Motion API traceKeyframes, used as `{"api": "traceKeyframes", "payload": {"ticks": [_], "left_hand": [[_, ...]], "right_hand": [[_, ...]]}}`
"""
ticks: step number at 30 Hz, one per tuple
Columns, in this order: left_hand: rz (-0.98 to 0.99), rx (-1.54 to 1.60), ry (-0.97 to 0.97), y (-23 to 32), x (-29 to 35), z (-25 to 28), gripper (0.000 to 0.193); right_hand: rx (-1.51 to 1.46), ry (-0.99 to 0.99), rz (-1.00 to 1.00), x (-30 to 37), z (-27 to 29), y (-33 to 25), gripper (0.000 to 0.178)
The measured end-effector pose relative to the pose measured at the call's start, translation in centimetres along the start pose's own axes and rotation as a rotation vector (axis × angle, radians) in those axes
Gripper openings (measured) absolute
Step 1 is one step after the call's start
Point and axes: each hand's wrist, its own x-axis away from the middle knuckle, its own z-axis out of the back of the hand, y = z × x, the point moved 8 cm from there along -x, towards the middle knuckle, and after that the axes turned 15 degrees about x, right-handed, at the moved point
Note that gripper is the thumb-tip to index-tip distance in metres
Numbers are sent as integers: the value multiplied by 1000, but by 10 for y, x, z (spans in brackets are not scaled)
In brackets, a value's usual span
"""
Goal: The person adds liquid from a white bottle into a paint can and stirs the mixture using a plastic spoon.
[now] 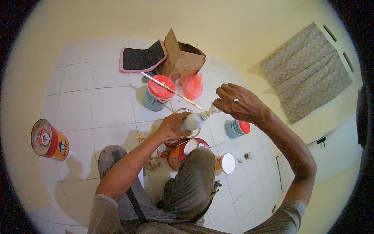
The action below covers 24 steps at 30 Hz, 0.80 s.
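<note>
My left hand point(171, 127) is wrapped round a whitish bottle point(192, 122), which is tilted with its neck toward the upper right. Close to the bottle's mouth, my right hand point(240, 103) is closed with the fingers pinched on a small whitish piece point(213, 109); its kind cannot be made out. White smears show on the back of that hand. Behind the bottle stands an open round can point(183, 110), mostly hidden by the bottle and my left hand. A red and orange paint can point(177, 156) sits just below, partly covered by my knee.
A blue bucket with a red lid point(153, 97) carries a long stick point(175, 92). Beyond are a cardboard box point(190, 64), a red plastic bag point(192, 86) and a black mat point(142, 57). Another paint can point(56, 146) is left; a smaller blue bucket point(235, 129) and spoon point(238, 159) are right.
</note>
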Motion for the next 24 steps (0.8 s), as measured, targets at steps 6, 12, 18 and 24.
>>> {"api": "traceKeyframes", "payload": {"ticks": [6,12,18,24], "left_hand": [[-20,-15,11,5,2,3,78],[11,8,-14,-4,1,0,80],[-33,-19,21,-7,-1,1,80],[-9,6,-3,3,2,6,80]], "right_hand": [[-8,9,3,0,3,0,12],[-2,5,3,-1,6,0,11],[6,-12,2,-3,3,1,10],[10,13,-3,-1,10,2,10]]}}
